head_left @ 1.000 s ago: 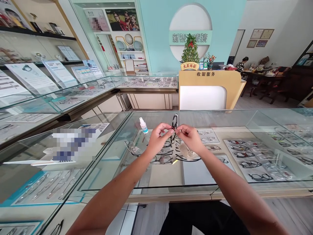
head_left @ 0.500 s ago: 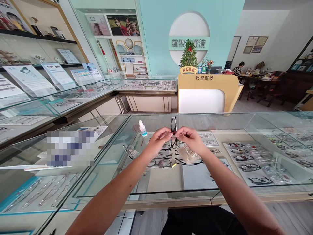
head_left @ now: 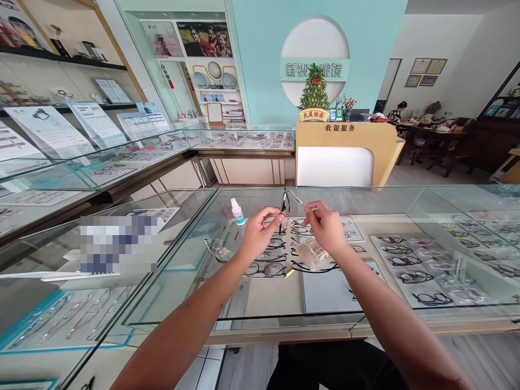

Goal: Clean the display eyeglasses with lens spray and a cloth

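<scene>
Above the glass counter, my left hand [head_left: 260, 232] pinches a pair of dark-framed eyeglasses [head_left: 285, 201] by the front, which is held upright and edge-on. My right hand [head_left: 326, 226] is closed on the tip of one temple arm, which reaches out to the right. Below my right hand, a crumpled beige cloth [head_left: 312, 255] lies on the counter. A white spray bottle [head_left: 238, 212] with a blue label stands left of my left hand. Rows of eyeglasses [head_left: 266, 269] lie beneath and around both hands; my hands hide some of them.
The glass display counter [head_left: 272, 309] spans the front, with trays of eyeglasses [head_left: 406, 261] on the right. Papers [head_left: 97, 273] lie at the left. Farther back are more glass cases [head_left: 244, 142], a cashier desk [head_left: 345, 141], and a person [head_left: 396, 112] seated at a table.
The eyeglasses have turned and a temple arm now extends to the right. My right hand has moved off the front, to the right, onto that arm's tip. My left hand keeps its hold.
</scene>
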### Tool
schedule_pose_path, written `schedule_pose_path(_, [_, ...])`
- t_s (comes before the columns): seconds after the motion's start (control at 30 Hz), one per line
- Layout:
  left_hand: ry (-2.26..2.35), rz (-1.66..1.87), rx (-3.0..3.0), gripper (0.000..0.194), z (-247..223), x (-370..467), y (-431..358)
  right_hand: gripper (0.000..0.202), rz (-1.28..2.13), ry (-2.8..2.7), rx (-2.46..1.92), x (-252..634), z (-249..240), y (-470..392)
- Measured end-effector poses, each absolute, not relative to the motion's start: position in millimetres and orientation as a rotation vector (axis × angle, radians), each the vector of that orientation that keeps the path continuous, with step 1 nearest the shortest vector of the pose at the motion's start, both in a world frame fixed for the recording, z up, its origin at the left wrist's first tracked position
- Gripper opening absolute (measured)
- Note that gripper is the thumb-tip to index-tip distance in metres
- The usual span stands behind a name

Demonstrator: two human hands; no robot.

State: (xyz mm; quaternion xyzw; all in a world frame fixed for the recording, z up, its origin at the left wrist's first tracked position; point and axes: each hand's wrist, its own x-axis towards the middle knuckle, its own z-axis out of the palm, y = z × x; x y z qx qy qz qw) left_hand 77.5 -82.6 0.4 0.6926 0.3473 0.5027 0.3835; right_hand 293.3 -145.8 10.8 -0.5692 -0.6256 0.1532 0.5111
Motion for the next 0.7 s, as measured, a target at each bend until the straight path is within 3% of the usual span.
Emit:
schedule_pose_path(0.27, [0.831, 1.286, 1.848, 0.041, -4.3, 76.1, -80.7, 0.029, 0.037, -1.332, -1.347, 301.1, 15.4, -144.1])
schedule_pose_path(0.7, [0.781, 1.228, 1.798, 0.038, 1.7, 82.3, -88.6, 0.047, 0.067, -1.477, -1.277, 284.1, 3.7, -149.0])
